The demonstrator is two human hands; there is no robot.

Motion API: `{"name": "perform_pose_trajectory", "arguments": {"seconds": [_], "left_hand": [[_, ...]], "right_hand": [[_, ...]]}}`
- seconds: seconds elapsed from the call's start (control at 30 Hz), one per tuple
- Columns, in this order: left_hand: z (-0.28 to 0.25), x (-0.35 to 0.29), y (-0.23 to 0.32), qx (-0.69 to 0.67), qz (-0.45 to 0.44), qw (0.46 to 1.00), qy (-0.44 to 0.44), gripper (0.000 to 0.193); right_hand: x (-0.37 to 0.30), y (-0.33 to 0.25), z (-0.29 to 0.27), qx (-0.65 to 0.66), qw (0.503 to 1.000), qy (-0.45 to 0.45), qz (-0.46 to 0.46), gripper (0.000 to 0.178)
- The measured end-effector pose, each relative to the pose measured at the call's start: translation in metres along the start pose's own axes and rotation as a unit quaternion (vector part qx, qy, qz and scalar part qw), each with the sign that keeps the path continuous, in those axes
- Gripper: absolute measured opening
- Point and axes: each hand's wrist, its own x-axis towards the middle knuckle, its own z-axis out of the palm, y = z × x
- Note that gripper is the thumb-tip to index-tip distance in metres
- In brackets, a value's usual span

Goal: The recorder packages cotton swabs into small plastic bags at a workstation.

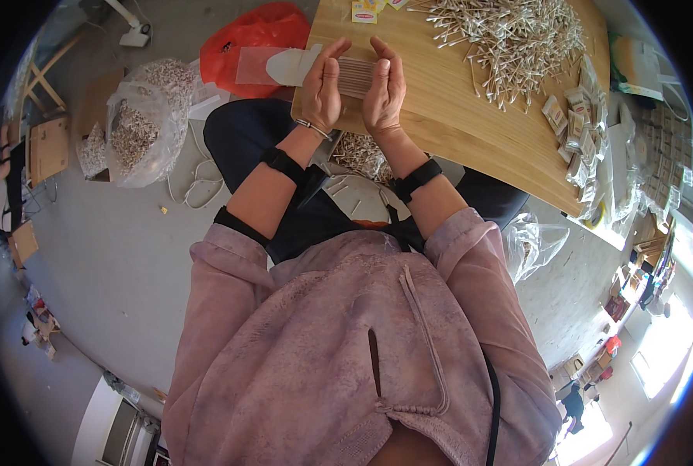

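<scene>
At the table's near left edge, a flat row of cotton swabs [355, 78] lies between my two hands, its sticks side by side. My left hand [323, 87] presses against the row's left end, fingers together and thumb raised. On the other end, my right hand [385, 87] is cupped the same way. Both palms hold the row, and they hide the swab tips. Left of my left hand, a white card [290, 67] sits partly inside a clear plastic sleeve [255, 66] that sticks out past the table edge.
A big heap of loose cotton swabs [510, 46] covers the table's far right. Small filled packs [576, 128] pile along the right edge. Yellow-and-white cards [366, 11] lie at the back. A red bag [245, 43] and clear sacks of swabs [148, 124] stand left.
</scene>
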Motion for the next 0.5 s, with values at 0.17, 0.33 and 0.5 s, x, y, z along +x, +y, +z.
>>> {"name": "perform_pose_trajectory", "arguments": {"seconds": [0.17, 0.33, 0.5], "left_hand": [[0.001, -0.001, -0.007, -0.05, 0.006, 0.998, 0.044, 0.045], [0.004, -0.003, -0.009, -0.019, -0.001, 0.999, 0.034, 0.051], [0.0, -0.002, -0.008, -0.009, 0.014, 0.999, 0.049, 0.048]], "right_hand": [[0.0, -0.005, 0.001, 0.002, 0.999, -0.036, 0.033, 0.046], [0.004, -0.002, -0.012, -0.005, 0.997, -0.077, 0.015, 0.043], [-0.007, -0.008, -0.03, -0.322, 0.914, -0.199, -0.143, 0.065]]}}
